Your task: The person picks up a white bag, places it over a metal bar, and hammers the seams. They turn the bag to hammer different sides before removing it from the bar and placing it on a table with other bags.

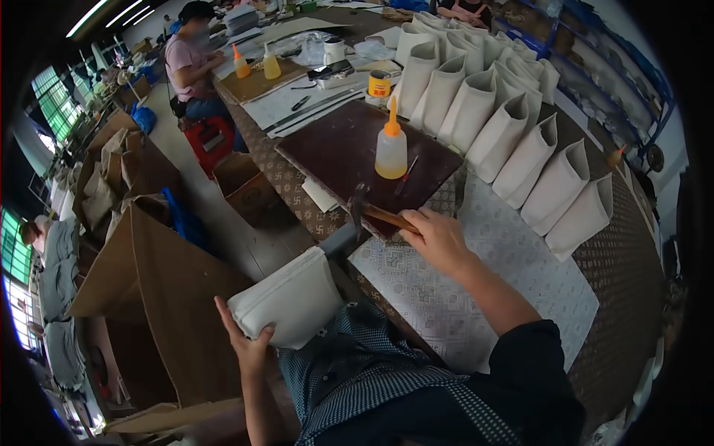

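A hammer (383,215) with a wooden handle is gripped in my right hand (439,241), its metal head over the front edge of a dark board (335,160). My left hand (249,334) holds a pale, box-shaped pouch (290,297) by its left end, thumb on the near side. The pouch's other end meets a grey bar (342,241) that sticks out at the table edge. On the board stand a glue bottle (391,152) with an orange nozzle and, beside it, a thin red and black tool (407,175).
Several pale open pouches (513,137) stand in rows at the right. A yellow tin (379,84) and two more bottles (271,63) are farther back. Cardboard boxes (178,297) fill the left side. A co-worker (195,70) sits at the table's far left.
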`<state>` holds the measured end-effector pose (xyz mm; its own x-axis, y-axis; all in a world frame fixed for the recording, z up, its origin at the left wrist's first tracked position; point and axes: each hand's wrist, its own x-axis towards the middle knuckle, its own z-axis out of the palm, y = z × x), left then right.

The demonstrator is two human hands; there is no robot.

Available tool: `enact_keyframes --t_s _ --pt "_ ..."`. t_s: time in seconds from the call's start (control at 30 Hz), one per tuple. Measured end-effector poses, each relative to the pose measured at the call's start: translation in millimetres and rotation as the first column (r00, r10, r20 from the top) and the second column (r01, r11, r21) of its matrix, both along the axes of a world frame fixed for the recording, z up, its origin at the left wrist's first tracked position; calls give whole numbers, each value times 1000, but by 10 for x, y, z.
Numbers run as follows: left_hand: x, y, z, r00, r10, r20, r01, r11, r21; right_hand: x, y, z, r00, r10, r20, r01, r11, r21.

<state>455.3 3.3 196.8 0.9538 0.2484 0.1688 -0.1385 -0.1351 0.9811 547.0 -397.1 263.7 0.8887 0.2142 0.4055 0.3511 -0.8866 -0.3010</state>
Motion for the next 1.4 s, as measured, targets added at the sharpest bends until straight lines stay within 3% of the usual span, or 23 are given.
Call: enact_keyframes --t_s 0.13,0.23,0.3,0.37,0.4,0.43,0.5,0.57,0.67,0.7,0.77,0.87,0.93,1.0,1.03,1.1,1.17,1.27,1.33,1.37,1.4 --pt "-267 445 163 987 106 124 -136 952 273 265 -214 -71 998 -55 -30 49 986 -158" --pt "-574 667 598 977 114 178 -176 906 384 349 -263 -44 983 -13 183 55 972 -227" --pt "-588 647 888 968 128 217 -215 869 446 249 -135 91 977 63 204 -45 995 -89" --pt "-576 601 1091 953 160 256 -271 827 492 37 151 122 963 255 92 -269 937 223" --pt "-552 582 1156 949 170 264 -287 814 505 -118 319 242 878 452 -156 -360 839 408" --pt "-518 550 1205 946 171 274 -295 805 515 -210 473 209 715 656 -240 -426 682 594" --pt "-452 510 1283 945 159 285 -293 795 531 -407 843 192 527 846 -84 -565 422 709" --pt "-374 458 1346 948 130 291 -275 794 541 -521 1262 113 467 774 427 -842 241 483" --pt "-240 367 1415 955 71 288 -226 802 552 -724 1319 436 435 893 118 -604 192 774" --pt "-189 330 1425 956 50 289 -209 808 552 -711 1303 442 468 883 -11 -559 306 771" --pt "-71 233 1428 958 -1 286 -164 818 552 -642 1213 428 523 809 -270 -452 531 717" --pt "97 99 1408 958 -65 278 -103 829 549 -842 779 351 663 748 -14 -456 419 785" --pt "179 14 1378 955 -105 276 -64 839 540 -944 350 502 756 654 -30 -353 446 823" --pt "255 -66 1346 954 -136 266 -27 847 530 -1123 -269 803 902 420 100 -339 544 767" --pt "290 -71 1346 955 -150 256 -8 850 527 -1182 -593 866 924 282 257 -377 573 728" --pt "316 -120 1244 957 -185 221 49 859 509 -1351 -1316 1201 939 -71 338 -231 597 768" --pt "321 -176 1152 960 -209 185 97 872 481 -1546 -2177 1543 809 -458 369 -118 488 865" --pt "262 -258 958 960 -260 102 188 871 453 -1984 -3657 1889 461 -880 115 -80 88 993" --pt "219 -318 828 954 -298 34 253 863 438 -2256 -4283 1719 287 -955 -81 -21 -90 996" --pt "197 -352 776 948 -318 -1 287 854 433 -2345 -4410 1515 246 -963 -108 73 -93 993" --pt "187 -394 725 943 -330 -30 311 851 424 -2356 -4485 1264 223 -973 -61 205 -14 979"
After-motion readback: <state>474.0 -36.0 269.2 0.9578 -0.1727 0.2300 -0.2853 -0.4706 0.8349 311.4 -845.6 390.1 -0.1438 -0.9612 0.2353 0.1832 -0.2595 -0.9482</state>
